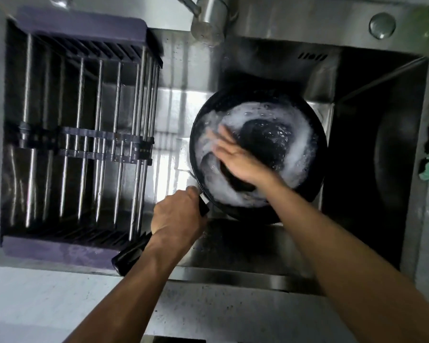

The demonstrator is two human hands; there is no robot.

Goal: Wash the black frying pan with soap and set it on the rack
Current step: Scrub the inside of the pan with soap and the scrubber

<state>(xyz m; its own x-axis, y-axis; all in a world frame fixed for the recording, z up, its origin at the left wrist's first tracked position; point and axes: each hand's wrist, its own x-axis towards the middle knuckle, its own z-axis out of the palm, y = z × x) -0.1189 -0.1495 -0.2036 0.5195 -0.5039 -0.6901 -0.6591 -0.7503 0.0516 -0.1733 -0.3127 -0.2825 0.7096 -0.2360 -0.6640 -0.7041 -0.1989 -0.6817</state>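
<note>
Item 1: black frying pan [278,134], centre-right of the frame, inside the steel sink [320,78]. Its inner face is coated with white soap foam [300,154]; a dark bare patch shows in the middle. Its black handle [131,253] runs down-left toward the lower centre of the frame.

Item 2: your left hand [176,216], lower centre, fingers curled tight round the handle near where it joins the pan.

Item 3: your right hand [235,157], centre of the frame, inside the pan, fingers straight and spread a little, laid flat on the foamy surface. The fingers are motion-blurred. A dark shape sits under the palm; you cannot tell whether it is a scrubber or bare pan.

Item 4: dish rack [79,144], left half of the frame, purple end frames with steel rods, set across the left part of the sink, beside the pan and apart from it.

Item 5: steel faucet [208,18], top centre, spout above the pan's far rim.

Item 6: round steel button [382,26], upper right, on the sink deck.
</note>
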